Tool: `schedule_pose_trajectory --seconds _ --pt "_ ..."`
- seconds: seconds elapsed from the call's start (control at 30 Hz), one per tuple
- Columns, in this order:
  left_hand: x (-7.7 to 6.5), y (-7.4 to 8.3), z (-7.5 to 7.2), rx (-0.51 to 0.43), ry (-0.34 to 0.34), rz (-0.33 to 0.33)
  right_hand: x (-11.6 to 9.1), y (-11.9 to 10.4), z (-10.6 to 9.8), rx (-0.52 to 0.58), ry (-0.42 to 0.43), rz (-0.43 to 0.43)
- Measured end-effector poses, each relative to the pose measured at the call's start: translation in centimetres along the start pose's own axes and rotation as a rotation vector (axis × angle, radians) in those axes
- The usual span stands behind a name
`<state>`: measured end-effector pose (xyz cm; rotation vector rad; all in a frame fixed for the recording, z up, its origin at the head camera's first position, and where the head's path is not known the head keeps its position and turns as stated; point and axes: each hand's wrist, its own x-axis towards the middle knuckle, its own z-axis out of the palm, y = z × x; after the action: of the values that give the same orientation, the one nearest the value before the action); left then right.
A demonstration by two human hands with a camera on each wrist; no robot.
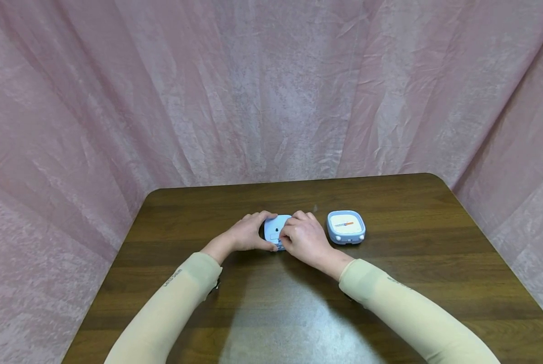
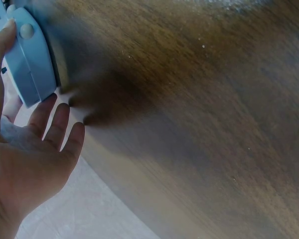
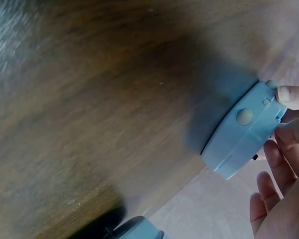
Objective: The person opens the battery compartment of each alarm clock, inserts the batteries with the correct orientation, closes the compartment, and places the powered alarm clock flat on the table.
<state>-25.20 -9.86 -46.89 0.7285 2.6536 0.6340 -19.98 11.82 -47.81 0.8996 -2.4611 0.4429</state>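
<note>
A light-blue alarm clock (image 1: 273,230) lies back side up, a small dark knob on its back. My left hand (image 1: 249,232) holds its left side, with the thumb on the near edge and fingers at the far side. Over its right part, my right hand (image 1: 305,237) has bent fingers. In the right wrist view, the right hand (image 3: 281,184) touches the clock (image 3: 239,132) at the back edge by a notch; whether it pinches anything is hidden. The left wrist view shows the left thumb on the clock's side (image 2: 30,59), next to a round foot.
A second light-blue clock (image 1: 346,227) lies face up just right of my right hand, its dial white with orange and blue hands. Both clocks are on a dark wooden table (image 1: 271,313). Pink curtains (image 1: 271,91) hang behind and beside it.
</note>
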Motion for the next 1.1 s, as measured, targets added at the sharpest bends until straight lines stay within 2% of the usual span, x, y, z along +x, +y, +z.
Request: schedule_pose_trajectory --seconds 0.3,0.53,0.63,0.77,0.93,1.1 --pt "-0.1 0.0 -0.1 0.004 -0.001 -0.002 0.0 0.0 -0.1 0.025 -0.015 0.011" --pt "-0.1 0.3 -0.1 -0.010 -0.004 -0.003 -0.4 0.7 -1.3 0.071 -0.089 0.122" --pt "-0.2 0.3 -0.1 -0.006 -0.004 -0.006 -0.4 1.3 -2.0 0.083 -0.144 0.184" --pt "-0.2 0.3 -0.1 -0.007 -0.003 -0.008 -0.4 2.2 -2.8 0.094 -0.269 0.235" --pt "-0.2 0.2 -0.1 -0.017 -0.001 -0.003 -0.5 2.8 -2.9 0.105 -0.396 0.245" --pt "-0.2 0.2 -0.1 -0.030 -0.002 -0.002 -0.5 2.8 -2.4 0.104 -0.461 0.250"
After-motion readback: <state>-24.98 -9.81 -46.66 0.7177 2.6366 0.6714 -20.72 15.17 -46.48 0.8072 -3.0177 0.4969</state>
